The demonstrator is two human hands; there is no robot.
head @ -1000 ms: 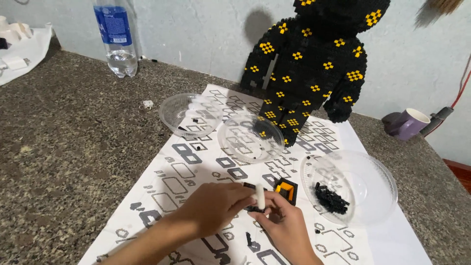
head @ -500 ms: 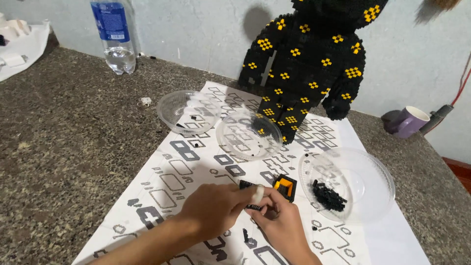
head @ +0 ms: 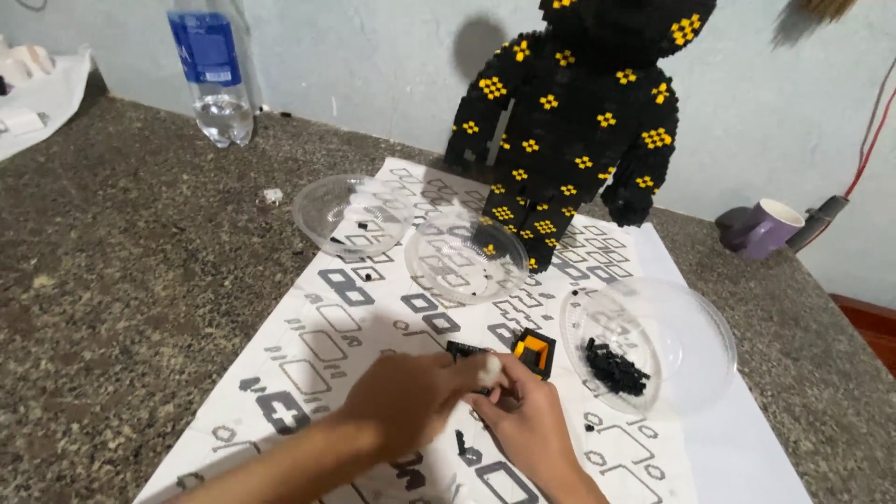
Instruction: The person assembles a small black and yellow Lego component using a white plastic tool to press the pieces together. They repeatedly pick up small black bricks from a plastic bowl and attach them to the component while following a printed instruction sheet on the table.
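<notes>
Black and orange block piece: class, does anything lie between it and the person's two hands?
Nothing visible does. The black and orange block piece lies on the printed sheet, right beside the left hand and right hand.

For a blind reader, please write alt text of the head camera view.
Two hands, left hand and right hand, meet over a small black block piece on a printed sheet. Nearby stand clear bowls, one bowl holding black bits, and a black-and-yellow block figure.
</notes>
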